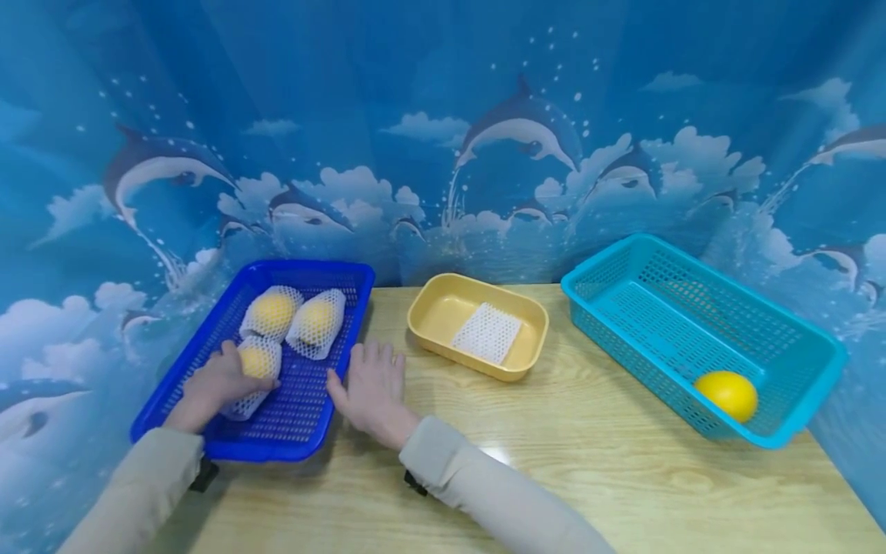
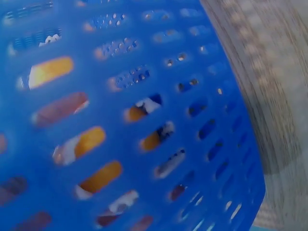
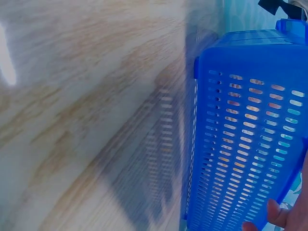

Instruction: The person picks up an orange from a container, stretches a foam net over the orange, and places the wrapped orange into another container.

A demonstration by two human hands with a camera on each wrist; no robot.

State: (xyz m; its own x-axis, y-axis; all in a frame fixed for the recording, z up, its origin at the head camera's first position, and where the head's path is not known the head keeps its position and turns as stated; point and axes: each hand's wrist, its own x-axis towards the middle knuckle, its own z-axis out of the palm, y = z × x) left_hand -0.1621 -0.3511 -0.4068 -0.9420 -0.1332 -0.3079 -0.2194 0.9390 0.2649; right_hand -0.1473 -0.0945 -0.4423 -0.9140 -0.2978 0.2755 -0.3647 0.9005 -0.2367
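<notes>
In the head view, my left hand (image 1: 220,382) reaches into the dark blue basket (image 1: 298,419) and grips a yellow round fruit in a white foam net (image 1: 258,362), fingers at its left and thumb over its front. Two more yellow fruits in foam nets, one at the left (image 1: 273,314) and one at the right (image 1: 318,323), lie behind it. My right hand (image 1: 374,388) rests beside the basket's right rim with straight fingers, thumb at the rim. The left wrist view shows the blue basket wall (image 2: 159,115) close up, with the hand and fruit only in glimpses through its slots.
A tan tray (image 1: 436,296) holding an empty white foam net (image 1: 487,333) stands at the middle of the wooden table (image 1: 588,462). To the right is a teal basket (image 1: 623,354) with a bare yellow fruit (image 1: 728,395). A dolphin-print curtain (image 1: 443,115) hangs behind.
</notes>
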